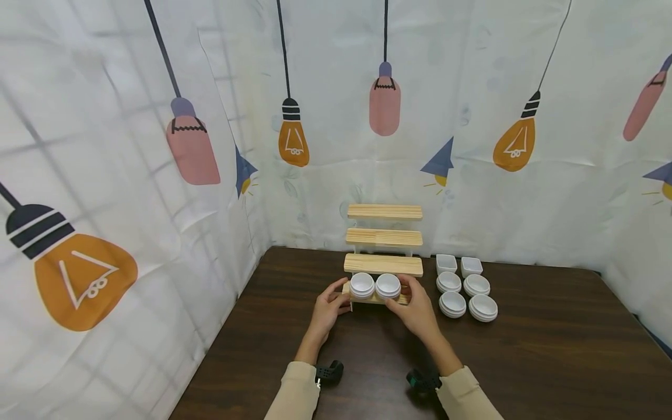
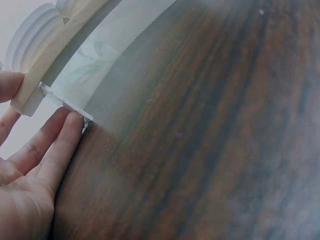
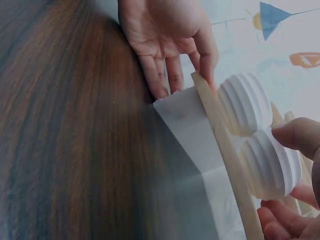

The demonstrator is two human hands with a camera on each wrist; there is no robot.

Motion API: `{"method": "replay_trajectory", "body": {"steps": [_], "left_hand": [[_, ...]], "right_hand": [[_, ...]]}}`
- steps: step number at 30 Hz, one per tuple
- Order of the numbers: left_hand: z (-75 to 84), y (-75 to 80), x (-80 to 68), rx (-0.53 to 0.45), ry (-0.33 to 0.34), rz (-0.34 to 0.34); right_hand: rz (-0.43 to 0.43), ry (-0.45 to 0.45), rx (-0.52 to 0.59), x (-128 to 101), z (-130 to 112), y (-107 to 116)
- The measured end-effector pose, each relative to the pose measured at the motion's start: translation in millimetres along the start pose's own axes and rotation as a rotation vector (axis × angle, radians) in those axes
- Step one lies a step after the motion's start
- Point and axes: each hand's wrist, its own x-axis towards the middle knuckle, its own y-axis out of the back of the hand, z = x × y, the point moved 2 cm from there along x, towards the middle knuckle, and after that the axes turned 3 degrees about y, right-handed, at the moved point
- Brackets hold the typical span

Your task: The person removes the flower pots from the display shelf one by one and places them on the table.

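Two stacks of round white bowls stand side by side on the lowest board [image 3: 225, 150] of a tiered wooden display stand [image 1: 383, 264]. My right hand [image 1: 418, 310] grips the right bowl stack [image 1: 388, 285], thumb on its near side and fingers around its far side. Beside the left bowl stack [image 1: 362, 284], my left hand [image 1: 326, 310] pinches the board's left end between thumb and index finger. Its other fingers [image 2: 57, 142] reach below to the clear support [image 2: 67, 102]. In the right wrist view, the right bowl stack sits between my right thumb [image 3: 300, 135] and fingers.
Right of the stand, several round white bowl stacks [image 1: 453, 304] stand in two columns, with two square white dishes [image 1: 446, 263] behind them. The stand's upper boards [image 1: 384, 237] rise toward the patterned curtain [image 1: 325, 192]. Dark wooden table [image 1: 551, 338] surrounds everything.
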Motion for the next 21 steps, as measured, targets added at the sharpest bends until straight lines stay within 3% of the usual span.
{"method": "replay_trajectory", "body": {"steps": [10,21], "left_hand": [[-14.4,-0.8,5.9,-0.004,-0.017,0.041],[-16.8,0.4,8.3,-0.004,-0.020,0.052]], "right_hand": [[0.006,-0.043,-0.060,5.6,-2.5,-0.7],[-0.006,-0.057,-0.068,8.2,-0.2,-0.5]]}}
